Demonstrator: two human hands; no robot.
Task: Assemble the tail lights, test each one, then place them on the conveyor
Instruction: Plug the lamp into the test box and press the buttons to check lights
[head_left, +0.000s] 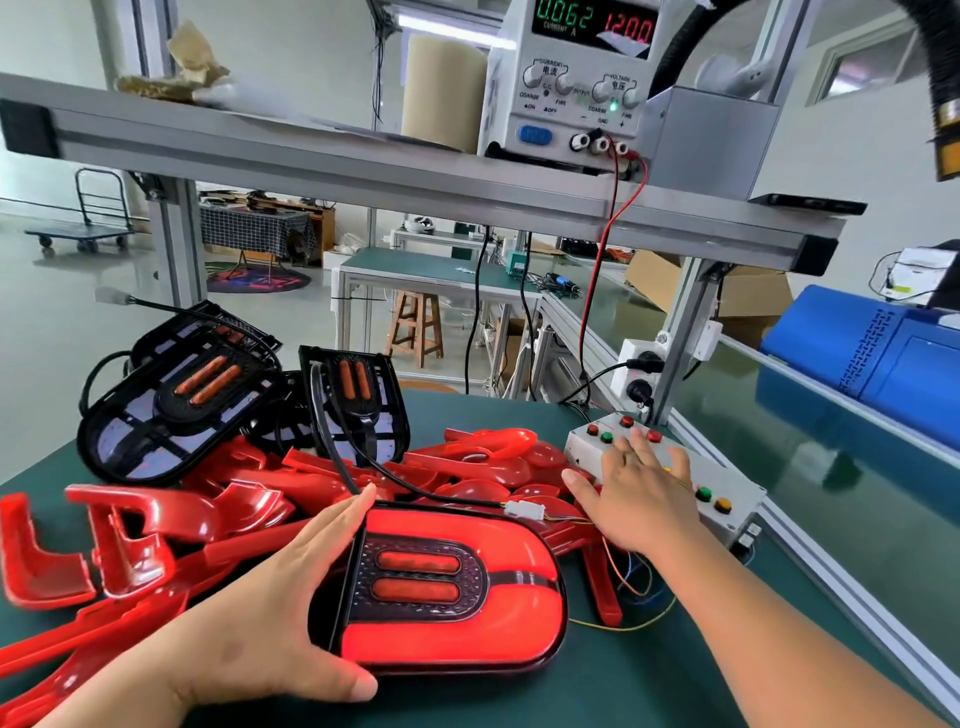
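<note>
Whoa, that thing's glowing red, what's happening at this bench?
A person is testing an assembled oval red plastic tail light, which glows. The left hand holds its flat end; the right hand lies flat on a grey button box. The white power supply above reads 12.00. Loose red lens covers are piled behind.

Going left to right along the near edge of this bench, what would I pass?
Red lenses → left hand → lit tail light → right hand → conveyor.
</note>
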